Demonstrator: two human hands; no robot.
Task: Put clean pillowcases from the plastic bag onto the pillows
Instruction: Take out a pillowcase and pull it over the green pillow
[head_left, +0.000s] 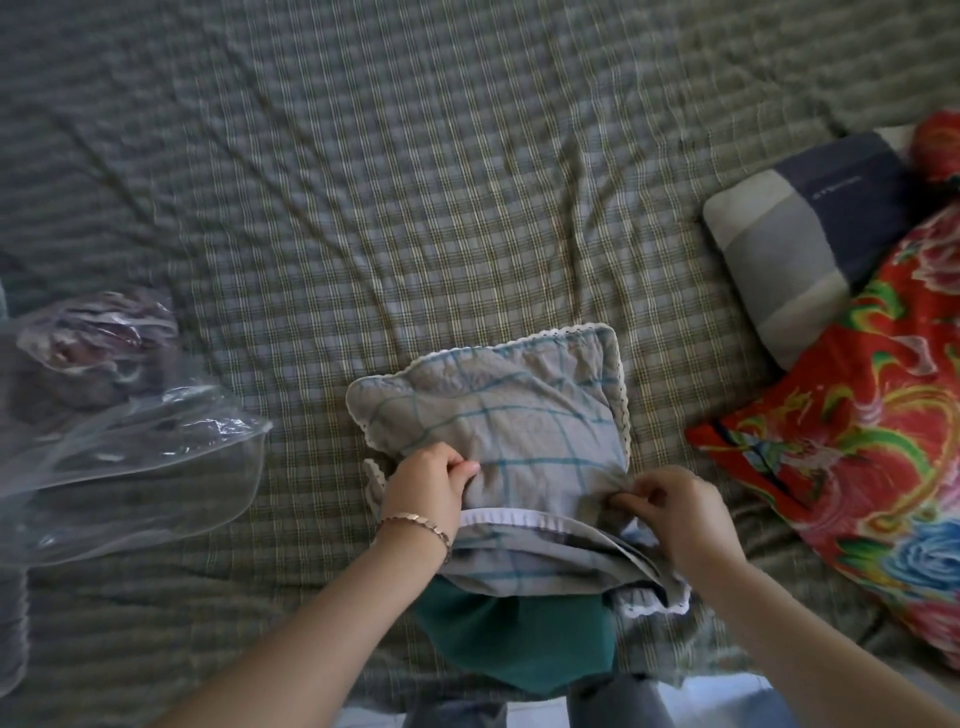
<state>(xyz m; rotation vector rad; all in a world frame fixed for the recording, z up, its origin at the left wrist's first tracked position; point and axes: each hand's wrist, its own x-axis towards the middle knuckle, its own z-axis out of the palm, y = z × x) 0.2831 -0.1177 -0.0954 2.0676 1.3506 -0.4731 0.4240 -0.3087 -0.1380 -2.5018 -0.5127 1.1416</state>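
I'm looking down at a bed sheet, green check, creasing all over; pale floor showing at btm.

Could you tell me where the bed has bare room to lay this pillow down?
The sheet beyond the checked pillow is bare across the far half. A smaller patch lies between that pillow and the plastic bag. The right is crowded: grey pillow, floral bedding.

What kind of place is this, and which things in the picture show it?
Probably a bedroom: a checked bed sheet fills the view, a grey striped pillow lies beside a red flowered pillow, and the left hand and right hand grip a checked pillowcase.
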